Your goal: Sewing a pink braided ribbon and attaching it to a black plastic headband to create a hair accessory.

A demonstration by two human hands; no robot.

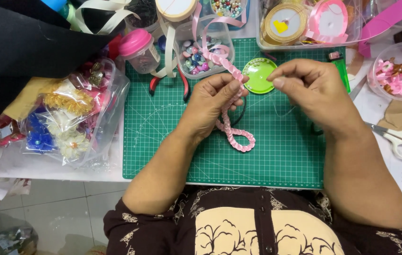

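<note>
Green cutting mat point(276, 151) is covering the middle of the surface point(59, 167), under both hands. Left of it, a clear bag of fabric flowers point(73, 118) is lying in a heap; behind it, clear tubs holding ribbon spools point(305, 21) and a tub of beads point(201, 56) are standing along the far edge. Red-handled pliers point(156, 84) are lying at the mat's back-left corner, white scissors point(401, 139) off its right edge.

Pink folded ribbon braid point(234, 134) is running from the bead tub down through the left hand point(213, 106), then looping onto the mat below it. Judging by that, a fair length is already braided; the upper end is trailing off behind the tubs, so I cannot tell how much is left.

Left grip is pinching the braid between thumb and fingers. Right hand point(314, 87) is holding its fingertips pressed together just beside the braid's top, over a round green lid point(259, 75). Whether it is pinching a needle or thread, I cannot tell.

Braid looks satin, evenly pleated in a zigzag, limp.
</note>
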